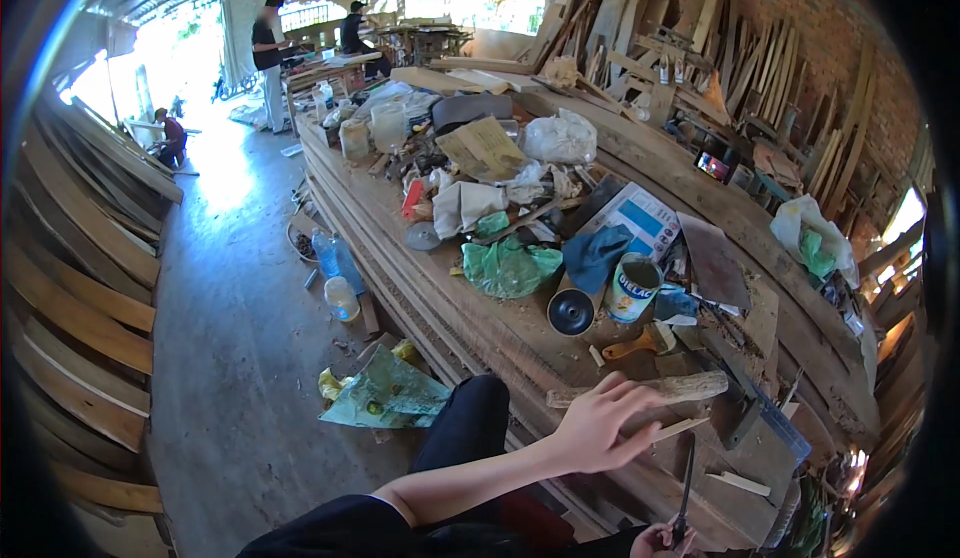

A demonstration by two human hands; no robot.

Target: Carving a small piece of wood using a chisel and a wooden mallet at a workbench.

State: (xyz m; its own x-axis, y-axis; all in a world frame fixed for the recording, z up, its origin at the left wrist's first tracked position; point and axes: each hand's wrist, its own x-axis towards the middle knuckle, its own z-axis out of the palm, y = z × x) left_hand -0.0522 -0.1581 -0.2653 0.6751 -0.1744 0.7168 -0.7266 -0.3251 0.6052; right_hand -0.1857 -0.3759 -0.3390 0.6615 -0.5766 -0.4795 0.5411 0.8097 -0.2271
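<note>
Left hand [598, 428], fingers loosely spread, beside a thin, pale wood strip [682, 428]; right hand [662, 542], fingers closed around a slender, dark-bladed tool [687, 480].
From the left hand, the strip lies at three o'clock, its grip indeterminable; the tool, four; a rough wooden bar [695, 388], one; a cylindrical can [634, 290], twelve; crumpled green plastic [510, 269], eleven.

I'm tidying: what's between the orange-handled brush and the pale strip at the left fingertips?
Head view: a rough wooden piece, partly covered by the left hand.
</note>
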